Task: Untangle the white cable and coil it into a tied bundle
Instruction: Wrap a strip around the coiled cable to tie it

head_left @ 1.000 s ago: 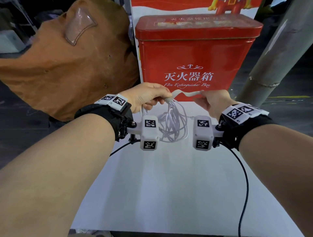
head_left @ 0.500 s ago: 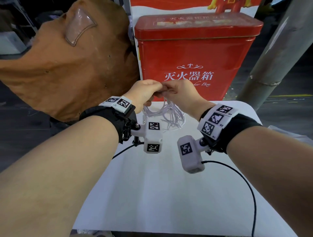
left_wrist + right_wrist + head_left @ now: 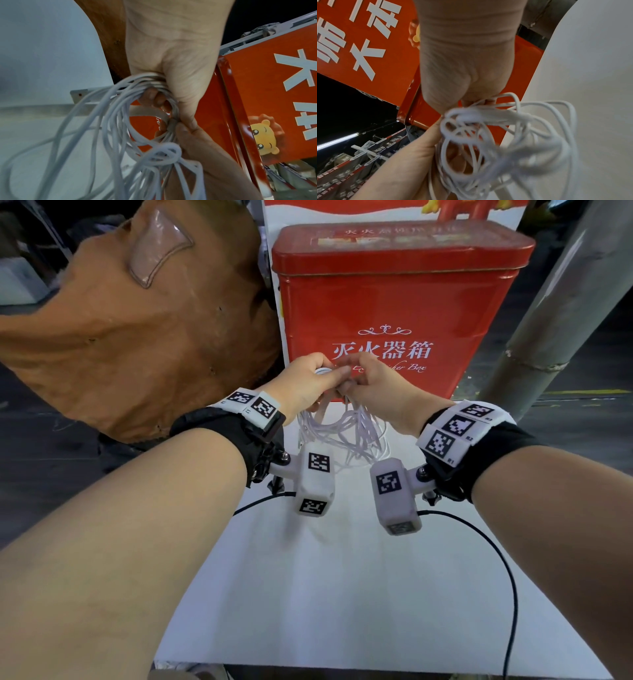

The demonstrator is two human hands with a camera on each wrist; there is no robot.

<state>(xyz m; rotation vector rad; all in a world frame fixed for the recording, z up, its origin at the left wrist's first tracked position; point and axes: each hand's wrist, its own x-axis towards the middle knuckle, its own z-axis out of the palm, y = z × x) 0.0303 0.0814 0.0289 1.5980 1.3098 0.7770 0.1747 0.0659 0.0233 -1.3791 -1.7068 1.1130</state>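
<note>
The white cable point(image 3: 346, 433) hangs as a bunch of several loops above the white table point(image 3: 342, 594), held up between both hands. My left hand point(image 3: 308, 381) grips the top of the loops in its curled fingers; in the left wrist view the white cable point(image 3: 120, 121) passes through the fist of my left hand point(image 3: 169, 75). My right hand point(image 3: 370, 385) meets the left one and pinches the cable's wrapped part at the top. In the right wrist view the white cable point(image 3: 496, 135) spreads blurred below my right hand point(image 3: 465, 81).
A red fire extinguisher box point(image 3: 394, 296) stands right behind the hands at the table's far edge. A brown leather bag point(image 3: 137, 337) lies to the left, a grey slanted pole point(image 3: 565, 302) to the right. Black sensor leads point(image 3: 507, 577) trail from my wrists over the table.
One second ago my right hand held a cable end stretched out to the right. It has come in to the left hand, and both now hold the top of the bundle together.
</note>
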